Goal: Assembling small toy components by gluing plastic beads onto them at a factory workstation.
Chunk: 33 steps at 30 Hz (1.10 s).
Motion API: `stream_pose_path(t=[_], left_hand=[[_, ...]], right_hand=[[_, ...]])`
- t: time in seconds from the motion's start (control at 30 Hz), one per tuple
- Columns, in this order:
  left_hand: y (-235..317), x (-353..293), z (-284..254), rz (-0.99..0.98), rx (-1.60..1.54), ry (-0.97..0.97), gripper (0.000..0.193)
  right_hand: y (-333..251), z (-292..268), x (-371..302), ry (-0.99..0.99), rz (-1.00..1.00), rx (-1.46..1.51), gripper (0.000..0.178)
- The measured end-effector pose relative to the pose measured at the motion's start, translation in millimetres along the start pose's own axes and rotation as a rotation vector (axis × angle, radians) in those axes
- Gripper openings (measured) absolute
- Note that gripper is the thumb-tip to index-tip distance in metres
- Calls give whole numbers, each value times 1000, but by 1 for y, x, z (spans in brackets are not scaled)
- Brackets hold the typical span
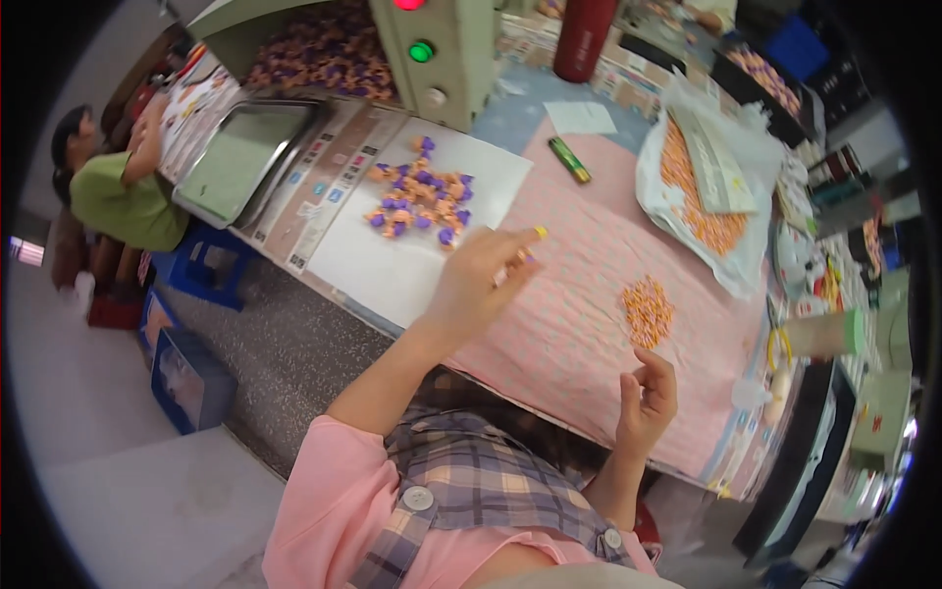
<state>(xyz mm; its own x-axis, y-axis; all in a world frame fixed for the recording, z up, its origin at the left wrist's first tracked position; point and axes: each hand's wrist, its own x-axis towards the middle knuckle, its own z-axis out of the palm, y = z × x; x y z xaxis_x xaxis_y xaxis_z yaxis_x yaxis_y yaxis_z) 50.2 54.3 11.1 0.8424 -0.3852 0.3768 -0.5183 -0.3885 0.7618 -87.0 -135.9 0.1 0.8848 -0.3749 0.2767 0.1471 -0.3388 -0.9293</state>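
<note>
My left hand [476, 280] hovers over the edge between a white sheet and a pink patterned cloth. A yellow tip shows on one finger. Its thumb and fingers are drawn together, with a small orange bit peeking out, too small to name. Behind it, a heap of small orange-and-purple pieces [422, 196] lies on the white sheet [358, 250]. My right hand [648, 402] is just in front of a small pile of orange beads [648, 309] on the pink cloth [579, 344]. Its fingers are loosely bent, thumb and forefinger apart; I see nothing held.
A white plastic bag [653, 182] of orange beads lies at the back right. Near it are a green-and-yellow tube [569, 160] and a red bottle [586, 39]. A machine [437, 59] with lit buttons stands behind. Metal trays [240, 162] and a person in green [128, 201] are leftward.
</note>
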Motion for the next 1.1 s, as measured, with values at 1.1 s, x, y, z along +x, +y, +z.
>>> stream_pose_path(t=[1.1], left_hand=[[-193, -5, -173, -611, 267, -179, 26]], right_hand=[[-22, 145, 101, -548, 561, 616, 36]])
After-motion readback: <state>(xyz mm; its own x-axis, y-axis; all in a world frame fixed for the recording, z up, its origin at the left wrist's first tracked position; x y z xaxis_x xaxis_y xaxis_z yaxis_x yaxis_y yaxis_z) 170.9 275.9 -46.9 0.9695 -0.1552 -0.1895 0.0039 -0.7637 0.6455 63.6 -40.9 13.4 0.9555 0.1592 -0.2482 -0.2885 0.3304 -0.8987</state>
